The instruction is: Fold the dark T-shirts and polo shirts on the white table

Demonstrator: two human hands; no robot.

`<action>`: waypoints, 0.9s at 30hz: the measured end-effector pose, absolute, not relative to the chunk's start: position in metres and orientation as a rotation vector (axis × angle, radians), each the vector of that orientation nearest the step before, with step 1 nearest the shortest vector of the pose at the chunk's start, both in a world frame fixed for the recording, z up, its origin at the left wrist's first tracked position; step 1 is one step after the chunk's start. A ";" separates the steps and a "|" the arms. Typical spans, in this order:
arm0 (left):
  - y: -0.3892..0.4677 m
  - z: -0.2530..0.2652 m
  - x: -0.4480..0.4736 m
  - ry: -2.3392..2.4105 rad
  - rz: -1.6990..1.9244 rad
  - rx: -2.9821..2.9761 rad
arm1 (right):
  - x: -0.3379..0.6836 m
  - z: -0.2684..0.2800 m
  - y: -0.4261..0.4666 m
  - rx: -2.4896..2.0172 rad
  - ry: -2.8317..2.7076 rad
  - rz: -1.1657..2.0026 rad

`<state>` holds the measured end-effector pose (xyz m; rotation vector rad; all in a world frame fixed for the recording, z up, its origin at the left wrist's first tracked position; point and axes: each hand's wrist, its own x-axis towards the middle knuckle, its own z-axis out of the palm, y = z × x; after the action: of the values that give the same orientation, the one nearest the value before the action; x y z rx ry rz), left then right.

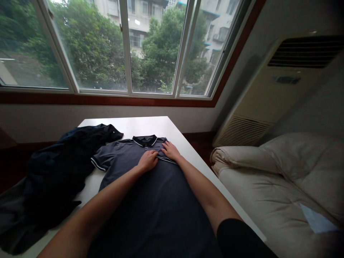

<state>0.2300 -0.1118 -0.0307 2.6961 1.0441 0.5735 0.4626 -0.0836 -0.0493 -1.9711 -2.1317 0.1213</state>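
Observation:
A dark grey polo shirt [158, 193] lies spread front up on a white table [145, 123], its black, white-edged collar toward the window. The sleeve on its right side is folded inward across the chest, so its white-striped cuff shows there. My left hand [148, 160] is closed at the inner end of that cuff, fingers together on the cloth. Flat on the folded sleeve near the shoulder rests my right hand [171, 150], with its fingers spread. The other sleeve [100, 161] sticks out to the left. My forearms cover parts of the shirt's sides.
Heaped dark clothes [61, 172] lie along the table's left side, close to the shirt's left sleeve. To the right stands a beige sofa [249, 182] with a pale sheet [318, 218] on it. A floor-standing air conditioner [268, 93] is in the corner beside the window [129, 95].

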 end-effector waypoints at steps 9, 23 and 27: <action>-0.133 -0.025 0.188 1.072 0.217 2.739 | 0.495 -0.055 -0.051 -2.163 -2.116 0.154; -0.282 0.008 0.156 0.430 0.109 2.757 | 0.474 -0.050 -0.078 -2.257 -1.892 0.137; -0.334 0.022 0.161 0.183 0.067 2.712 | 0.476 -0.053 -0.091 -2.291 -1.896 0.178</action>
<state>0.1605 -0.3339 0.0215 2.7122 0.1827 0.0669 0.4764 -0.0914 -0.0535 -2.2914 -1.8956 0.1782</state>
